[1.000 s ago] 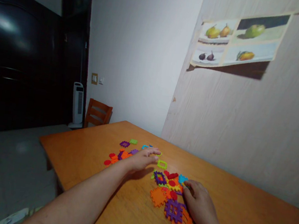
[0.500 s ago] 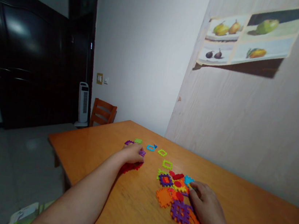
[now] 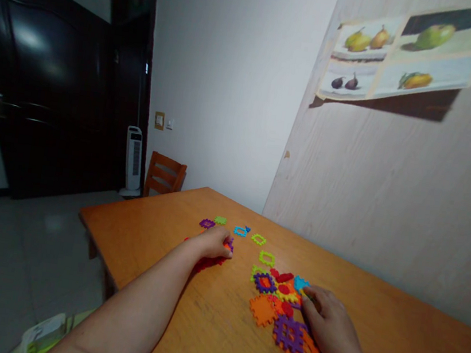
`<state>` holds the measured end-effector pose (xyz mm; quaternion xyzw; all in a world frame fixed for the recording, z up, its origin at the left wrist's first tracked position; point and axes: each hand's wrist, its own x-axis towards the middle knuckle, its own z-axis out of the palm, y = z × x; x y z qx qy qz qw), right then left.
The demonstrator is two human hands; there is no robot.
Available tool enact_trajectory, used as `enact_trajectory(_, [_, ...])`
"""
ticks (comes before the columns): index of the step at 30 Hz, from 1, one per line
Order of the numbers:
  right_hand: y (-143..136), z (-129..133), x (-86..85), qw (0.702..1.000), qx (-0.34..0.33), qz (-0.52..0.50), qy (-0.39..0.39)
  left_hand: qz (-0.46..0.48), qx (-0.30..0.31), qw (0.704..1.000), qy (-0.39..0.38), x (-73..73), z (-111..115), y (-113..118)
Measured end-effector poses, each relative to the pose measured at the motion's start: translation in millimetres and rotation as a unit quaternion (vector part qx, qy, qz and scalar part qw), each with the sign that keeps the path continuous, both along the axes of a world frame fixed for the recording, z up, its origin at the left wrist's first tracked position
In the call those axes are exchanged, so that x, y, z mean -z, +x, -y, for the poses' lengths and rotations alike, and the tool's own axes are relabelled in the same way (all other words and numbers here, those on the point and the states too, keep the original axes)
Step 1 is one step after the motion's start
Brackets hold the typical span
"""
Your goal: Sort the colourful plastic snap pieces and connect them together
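Observation:
My left hand [image 3: 216, 242] is over the middle of the table, fingers curled at a purple piece [image 3: 230, 245], with red pieces [image 3: 206, 263] under and beside it. My right hand [image 3: 325, 316] rests at the right edge of a pile of toothed foam-like pieces, its fingers bent; what they hold, if anything, is hidden. The pile includes a purple square [image 3: 289, 334], an orange square [image 3: 262, 310], a purple frame with a red centre [image 3: 265, 283] and a light blue piece [image 3: 301, 283].
Farther back lie a green frame [image 3: 258, 239], a blue frame [image 3: 240, 231], a purple piece [image 3: 207, 224] and a green piece [image 3: 220, 220]. A wooden chair [image 3: 165, 174] stands behind the table [image 3: 144, 211]. A bag-like item [image 3: 43, 336] is at lower left.
The view has shifted slightly. My left hand has moved a little nearer and right, uncovering the far purple piece. My right hand stays beside the pile.

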<state>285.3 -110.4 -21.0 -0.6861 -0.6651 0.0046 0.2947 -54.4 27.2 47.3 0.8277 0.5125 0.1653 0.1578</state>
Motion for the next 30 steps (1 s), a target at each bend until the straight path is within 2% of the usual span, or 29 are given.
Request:
enact_trajectory(5, [1.3, -2.3, 2.2, 1.000, 0.000, 0.001, 0.002, 0.013, 0.006, 1.000, -0.016, 4.2, -5.6, -2.2])
enact_trajectory(10, [0.3, -3.0, 1.3, 1.000, 0.004, 0.001, -0.003, 0.012, -0.023, 1.000, -0.011, 6.5, -7.7, 0.0])
enact_trajectory(16, [-2.3, 1.0, -2.2, 1.000, 0.001, -0.001, -0.003, 0.016, -0.043, 0.999, 0.028, -6.0, -7.1, -4.7])
enact_trajectory(20, [-3.3, 1.6, -3.3, 1.000, 0.003, -0.005, -0.006, 0.001, -0.037, 0.999, -0.018, -12.8, 1.2, -10.7])
enact_trajectory(24, [-2.6, 0.9, -2.8, 1.000, 0.005, -0.010, -0.010, -0.036, -0.042, 0.997, -0.055, -11.4, 8.6, -10.6])
enact_trajectory(30, [-1.9, 1.2, -1.3, 1.000, -0.002, -0.009, -0.004, 0.021, -0.048, 0.997, -0.050, -7.9, 0.9, -8.5])
